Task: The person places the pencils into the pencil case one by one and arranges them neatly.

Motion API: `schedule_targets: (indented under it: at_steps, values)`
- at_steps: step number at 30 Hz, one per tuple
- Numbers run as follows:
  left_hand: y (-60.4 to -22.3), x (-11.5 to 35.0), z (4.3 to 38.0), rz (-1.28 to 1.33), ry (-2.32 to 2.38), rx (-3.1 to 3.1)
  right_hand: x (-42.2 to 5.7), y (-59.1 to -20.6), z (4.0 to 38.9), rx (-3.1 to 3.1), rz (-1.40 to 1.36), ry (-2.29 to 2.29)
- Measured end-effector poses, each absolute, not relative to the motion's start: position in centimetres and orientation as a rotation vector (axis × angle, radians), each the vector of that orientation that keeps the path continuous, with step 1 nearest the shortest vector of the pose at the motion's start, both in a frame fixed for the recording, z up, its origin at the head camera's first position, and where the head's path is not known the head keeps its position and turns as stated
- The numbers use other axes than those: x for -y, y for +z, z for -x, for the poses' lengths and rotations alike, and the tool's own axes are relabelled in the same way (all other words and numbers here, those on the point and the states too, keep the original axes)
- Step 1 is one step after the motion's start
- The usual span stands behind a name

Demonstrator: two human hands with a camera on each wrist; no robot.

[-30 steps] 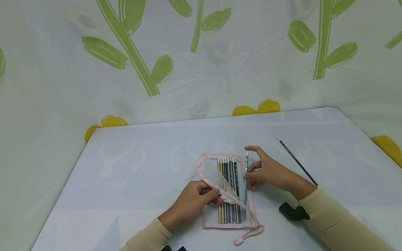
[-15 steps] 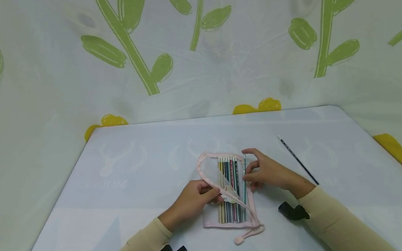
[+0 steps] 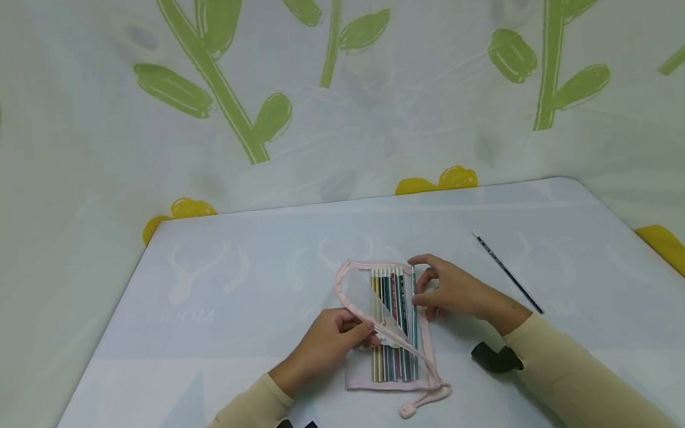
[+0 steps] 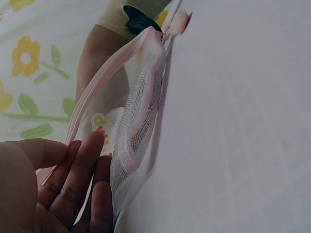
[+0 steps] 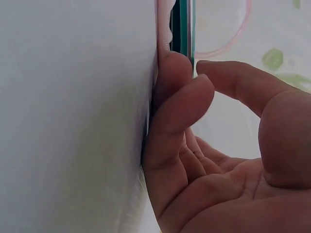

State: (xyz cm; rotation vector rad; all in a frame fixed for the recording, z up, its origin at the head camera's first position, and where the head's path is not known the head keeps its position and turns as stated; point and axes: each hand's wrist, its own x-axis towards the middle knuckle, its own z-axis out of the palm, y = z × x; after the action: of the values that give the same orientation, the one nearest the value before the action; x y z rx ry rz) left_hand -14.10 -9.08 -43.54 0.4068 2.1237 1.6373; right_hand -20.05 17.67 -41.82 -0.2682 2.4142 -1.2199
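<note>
A transparent mesh pencil pouch [image 3: 388,387] with pink edging lies on the table, its zip opened. Several striped pencils [image 3: 391,367] lie side by side inside. My left hand [image 3: 331,341] pinches the pouch's loose pink edge [image 4: 104,75] between thumb and fingers, lifting the flap, as the left wrist view shows. At the pouch's right side, my right hand [image 3: 462,293] holds a teal pencil [image 3: 415,316] near its upper part, with the index finger at its top end. The pencil's lower part is inside the pouch, beside the others. In the right wrist view, fingers partly hide the pencils [image 5: 183,29].
One dark pencil [image 3: 508,273] lies slantwise on the table [image 3: 250,276], right of the pouch and beyond the right wrist. A pink pull cord [image 3: 417,404] extends from the pouch's lower right corner. A leaf-patterned curtain [image 3: 419,112] hangs behind the table's far edge.
My right hand has shifted slightly left with the teal pencil, which now lies closer alongside the other pencils and more inside the pouch. The left hand keeps its hold on the flap.
</note>
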Motion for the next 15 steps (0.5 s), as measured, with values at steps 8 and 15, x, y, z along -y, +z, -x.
schedule_targets:
  at_steps: [8, 15]
  values:
    - [-43.5, 9.2, 14.0, -0.416, 1.638, -2.134, -16.6, -41.6, 20.8, -2.470, 0.302, -1.063]
    - [-43.3, 9.2, 13.9, -0.427, 1.646, -2.130, -16.1, -40.8, 20.8, -2.478, 0.312, -0.997]
